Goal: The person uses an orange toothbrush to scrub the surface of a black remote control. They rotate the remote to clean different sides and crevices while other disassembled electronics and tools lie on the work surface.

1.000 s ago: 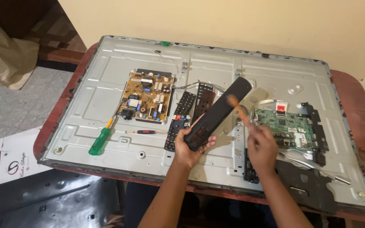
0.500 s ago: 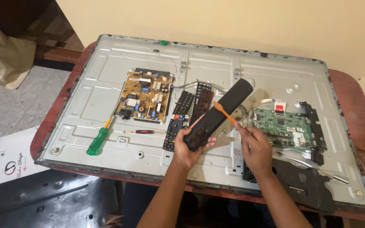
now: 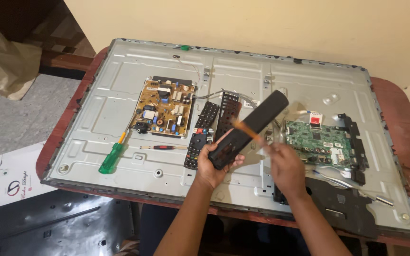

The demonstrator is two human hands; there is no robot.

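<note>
Head view, looking down. Left hand (image 3: 214,163) grips the lower end of a black remote casing (image 3: 250,128), fingers wrapped around it; the casing is tilted, its far end pointing toward 1 o'clock, raised above the metal TV back panel (image 3: 119,156). Right hand (image 3: 285,166) is closed on a thin orange-handled tool (image 3: 247,130), blurred; its tip lies against the casing's face near mid-length. Exact kind of tool cannot be told.

On the panel, just at 11 o'clock of the left hand: a black remote keypad part (image 3: 200,137) and a second dark remote piece (image 3: 227,114), side by side, near touching. Farther at 10 o'clock: tan power board (image 3: 164,108). At 9 o'clock: small red-handled screwdriver (image 3: 160,147) lying flat, and beyond it a green-handled screwdriver (image 3: 112,157), tilted. At 2 o'clock of the right hand: green main board (image 3: 321,142) with black bracket (image 3: 354,142) on its right. Black plastic cover (image 3: 347,208) at 4 o'clock of the right hand. Panel rests on a reddish table (image 3: 404,123). Cardboard box (image 3: 5,178) on the floor, far left.
</note>
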